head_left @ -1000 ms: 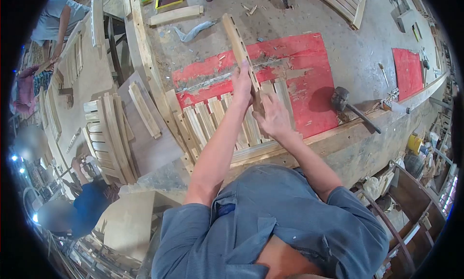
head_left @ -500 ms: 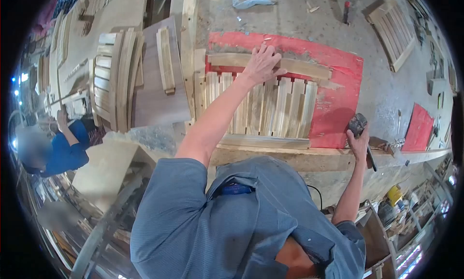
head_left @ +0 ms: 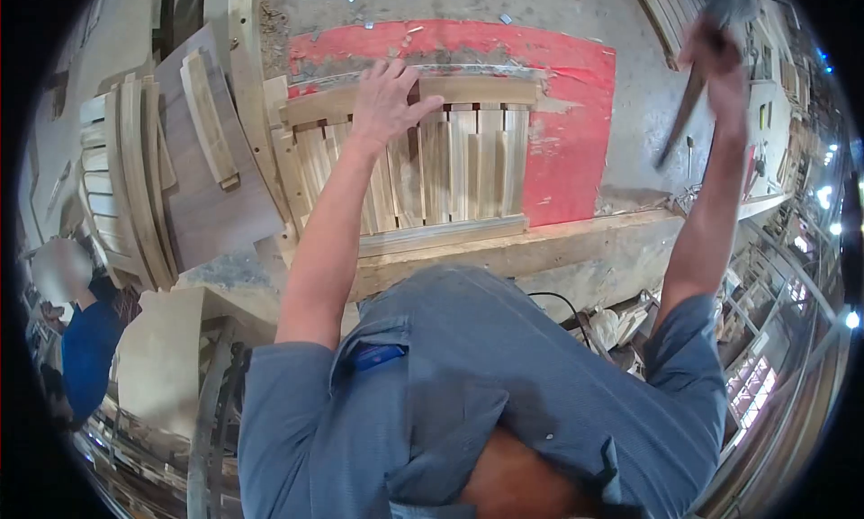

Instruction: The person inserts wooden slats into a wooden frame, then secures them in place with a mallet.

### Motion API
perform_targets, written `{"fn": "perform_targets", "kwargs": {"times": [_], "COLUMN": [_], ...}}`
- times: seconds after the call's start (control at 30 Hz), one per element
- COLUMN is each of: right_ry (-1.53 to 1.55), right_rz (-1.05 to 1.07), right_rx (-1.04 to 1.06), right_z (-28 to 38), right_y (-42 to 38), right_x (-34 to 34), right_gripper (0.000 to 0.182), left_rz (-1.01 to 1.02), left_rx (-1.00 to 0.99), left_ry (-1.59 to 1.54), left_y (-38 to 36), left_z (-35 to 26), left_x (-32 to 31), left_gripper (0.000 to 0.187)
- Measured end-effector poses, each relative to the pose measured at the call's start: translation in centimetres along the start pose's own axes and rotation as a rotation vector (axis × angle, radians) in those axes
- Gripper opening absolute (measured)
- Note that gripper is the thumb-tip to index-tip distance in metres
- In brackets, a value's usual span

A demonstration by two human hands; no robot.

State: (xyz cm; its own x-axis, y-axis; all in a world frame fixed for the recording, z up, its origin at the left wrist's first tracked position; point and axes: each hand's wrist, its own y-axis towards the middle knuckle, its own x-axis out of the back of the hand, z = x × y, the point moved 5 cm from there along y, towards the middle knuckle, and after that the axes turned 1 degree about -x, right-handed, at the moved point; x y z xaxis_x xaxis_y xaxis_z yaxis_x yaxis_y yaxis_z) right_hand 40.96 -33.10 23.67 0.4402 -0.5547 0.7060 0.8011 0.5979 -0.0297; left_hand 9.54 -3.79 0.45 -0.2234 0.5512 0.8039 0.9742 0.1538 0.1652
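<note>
A slatted wooden panel [head_left: 423, 173] lies on a red sheet [head_left: 567, 159] on the workbench. My left hand [head_left: 389, 105] rests across the panel's far rail [head_left: 481, 91], its fingers spread and thumb apart. Out to the right, my right hand [head_left: 724, 74] is raised and wrapped round a mallet [head_left: 681, 114]. The mallet's dark head, at the upper right, is smeared by motion, while its handle slants down to the left. Part of the slats is hidden under my left forearm.
A thick wooden beam [head_left: 558, 245] runs along the bench's near edge. To the left are a brown board [head_left: 216, 222] with a wood strip on it and a stack of slatted panels [head_left: 135, 177]. A co-worker in blue [head_left: 90, 348] is at the far left.
My right hand has lifted the mallet from beside the bench edge up to the upper right. The far rail now sits against the slat ends. The view has shifted.
</note>
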Motion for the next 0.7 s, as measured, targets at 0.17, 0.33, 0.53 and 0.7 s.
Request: {"fn": "perform_targets", "kwargs": {"times": [0.17,0.33,0.53,0.7], "right_ry": [-0.705,-0.986,-0.617,-0.854], "right_rz": [-0.094,0.405,0.254,0.807], "right_rx": [0.205,0.155,0.242,0.199], "right_z": [-1.7,3.5,7.7,13.8], "right_y": [5.1,5.0,5.7,6.3], "right_x": [-8.7,-12.9,-18.6,-23.7], "right_gripper": [0.01,0.037,0.028,0.028], "left_rz": [-0.083,-0.124,-0.243,-0.312], "left_rx": [0.064,0.025,0.169,0.184], "left_ry": [-0.01,-0.115,0.004,-0.021], "left_y": [0.2,-1.0,-2.6,-3.7], "left_z": [1.1,1.7,4.9,5.5], "left_x": [0.2,1.2,3.0,3.4], "left_gripper": [0.037,0.028,0.014,0.014]}}
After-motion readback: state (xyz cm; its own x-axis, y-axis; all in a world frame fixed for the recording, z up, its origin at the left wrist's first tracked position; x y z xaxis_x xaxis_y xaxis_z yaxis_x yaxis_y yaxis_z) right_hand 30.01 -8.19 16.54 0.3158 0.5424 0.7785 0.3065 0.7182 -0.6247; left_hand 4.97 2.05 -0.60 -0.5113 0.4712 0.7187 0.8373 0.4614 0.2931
